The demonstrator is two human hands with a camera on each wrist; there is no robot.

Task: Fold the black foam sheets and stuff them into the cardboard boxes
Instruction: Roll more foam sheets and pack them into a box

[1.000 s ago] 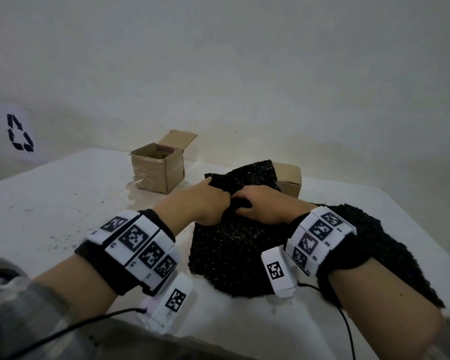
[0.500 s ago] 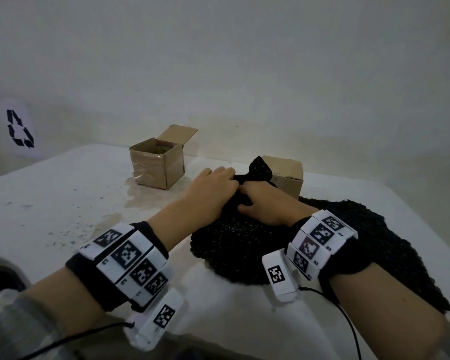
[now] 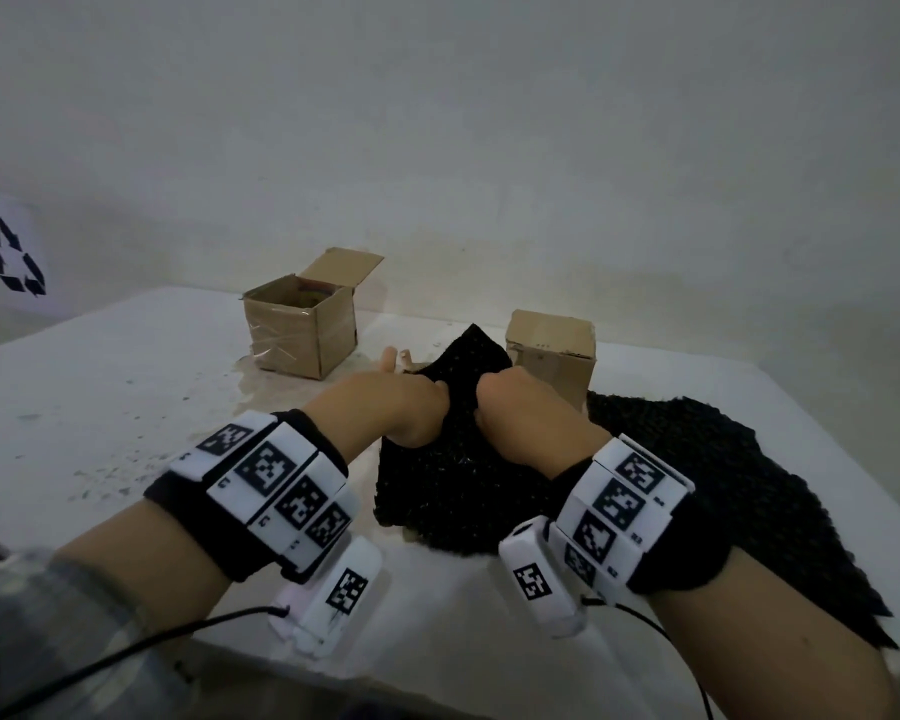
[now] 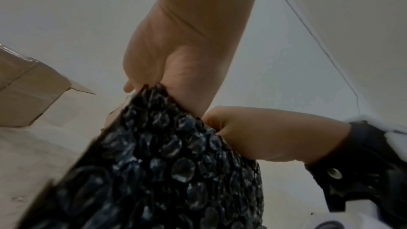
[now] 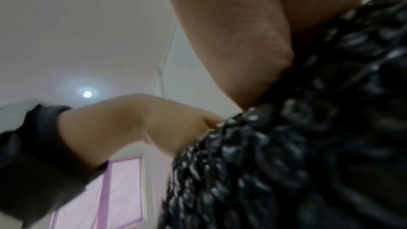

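black foam mid-fold, nothing boxed from this sheet yet

black bubbled foam sheet is bunched between both hands on the white worktop, its far corner raised just in front of the closed box; the left hand pinches its upper edge with some fingers sticking out past the sheet, and the right hand has its grip curled round the same edge, the two nearly touching. more foam lies flat to the right of that box, under the right forearm. the open box stands left of the closed one, well apart, with something unclear inside. by my reading the fold is only partly made; finishing it, stuffing it in, and the flat foam are all left.
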